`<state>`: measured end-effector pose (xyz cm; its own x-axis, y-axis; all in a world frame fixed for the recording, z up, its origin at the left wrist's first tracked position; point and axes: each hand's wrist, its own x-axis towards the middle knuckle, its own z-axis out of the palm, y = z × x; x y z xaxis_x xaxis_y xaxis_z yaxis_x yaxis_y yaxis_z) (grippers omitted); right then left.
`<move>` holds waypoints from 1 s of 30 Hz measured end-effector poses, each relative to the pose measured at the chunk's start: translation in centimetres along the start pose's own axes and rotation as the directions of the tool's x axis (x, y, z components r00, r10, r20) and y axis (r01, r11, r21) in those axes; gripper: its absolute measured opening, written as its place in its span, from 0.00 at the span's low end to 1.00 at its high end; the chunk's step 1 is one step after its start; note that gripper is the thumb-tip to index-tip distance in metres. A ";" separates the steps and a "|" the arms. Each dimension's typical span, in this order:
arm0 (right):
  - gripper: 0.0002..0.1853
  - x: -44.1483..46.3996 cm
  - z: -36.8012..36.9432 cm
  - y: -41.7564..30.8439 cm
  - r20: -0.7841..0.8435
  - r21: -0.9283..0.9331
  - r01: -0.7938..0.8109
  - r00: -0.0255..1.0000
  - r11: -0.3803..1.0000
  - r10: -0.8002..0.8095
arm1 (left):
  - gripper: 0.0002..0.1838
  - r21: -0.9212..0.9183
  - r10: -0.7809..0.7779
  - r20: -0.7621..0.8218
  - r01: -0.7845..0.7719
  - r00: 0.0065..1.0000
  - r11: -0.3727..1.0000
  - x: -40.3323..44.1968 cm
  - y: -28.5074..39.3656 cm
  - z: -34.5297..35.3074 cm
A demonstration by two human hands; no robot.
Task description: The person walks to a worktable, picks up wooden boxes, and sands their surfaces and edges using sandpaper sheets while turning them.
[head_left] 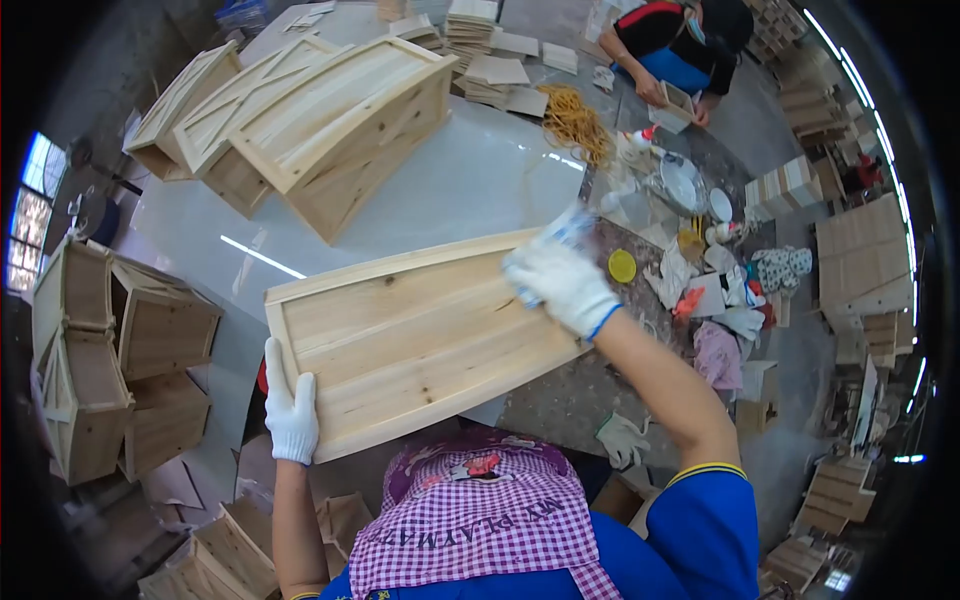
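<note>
A long wooden box (pixel 420 345) with a raised rim lies in front of me, partly on a glossy white table (pixel 480 170). My left hand (pixel 291 405), in a white knitted glove, grips the box's near left corner, its thumb and fingers apart around the edge. My right hand (pixel 562 275), also in a white glove, is on the far right end of the box, closed on a white and blue cloth (pixel 572 228). That hand and the cloth are slightly blurred.
Several wooden crates (pixel 340 120) stand at the back left, more crates (pixel 165 320) at the left. A co-worker (pixel 690 40) holds a small box at the top right. Yellow rubber bands (pixel 575 122), a yellow lid (pixel 622 265), bottles and rags lie on the right.
</note>
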<state>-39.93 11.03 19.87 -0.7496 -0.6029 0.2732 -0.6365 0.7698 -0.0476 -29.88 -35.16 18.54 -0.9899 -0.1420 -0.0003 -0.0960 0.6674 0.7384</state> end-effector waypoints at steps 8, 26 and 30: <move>0.17 -6.6 -2.2 2.1 -0.121 0.100 -0.123 0.983 0.987 0.134 | 0.40 0.033 -0.145 0.034 0.144 0.989 0.989 -0.1 1.8 0.0; 0.21 -6.7 6.5 8.1 -0.238 0.091 -0.078 0.966 0.993 0.097 | 0.38 0.233 -0.111 -0.048 0.119 0.993 0.965 0.0 2.8 0.1; 0.18 -16.3 10.3 15.2 0.034 -0.146 -0.350 0.933 0.925 0.358 | 0.37 0.232 -0.075 -0.059 0.087 0.995 0.969 0.0 1.0 0.2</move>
<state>-39.23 30.41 4.77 -0.9335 -0.2941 0.2050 -0.3004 0.9538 0.0003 -30.05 -34.30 19.13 -0.9719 -0.2350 -0.0158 -0.2035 0.8040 0.5588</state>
